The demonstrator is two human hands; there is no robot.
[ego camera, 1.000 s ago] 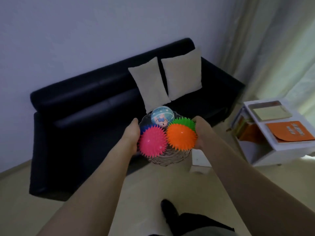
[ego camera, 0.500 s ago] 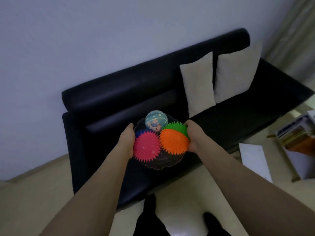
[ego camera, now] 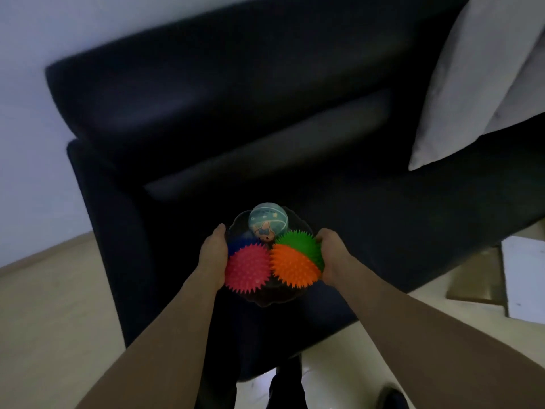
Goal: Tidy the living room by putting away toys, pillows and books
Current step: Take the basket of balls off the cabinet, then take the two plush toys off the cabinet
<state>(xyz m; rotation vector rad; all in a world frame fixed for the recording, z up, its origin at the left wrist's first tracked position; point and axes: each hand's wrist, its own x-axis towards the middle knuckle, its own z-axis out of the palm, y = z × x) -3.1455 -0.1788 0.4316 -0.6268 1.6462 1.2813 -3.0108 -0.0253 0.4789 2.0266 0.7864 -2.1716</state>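
Head view: a black sofa (ego camera: pixel 265 119) fills most of the frame, with two pale pillows (ego camera: pixel 477 84) leaned against its backrest at 2 o'clock. A clear scalloped bowl (ego camera: pixel 275 299) is held over the seat at centre. Its rim is gripped by the left hand (ego camera: pixel 213 258) at 9 o'clock and the right hand (ego camera: pixel 333 255) at 3 o'clock, fingers curled around it. Inside are seen a pink spiky ball (ego camera: pixel 247 268), orange spiky ball (ego camera: pixel 293 267), green spiky ball (ego camera: pixel 299 242), a printed smooth ball (ego camera: pixel 267 224) at 12 o'clock, and a mostly hidden blue ball (ego camera: pixel 237 245).
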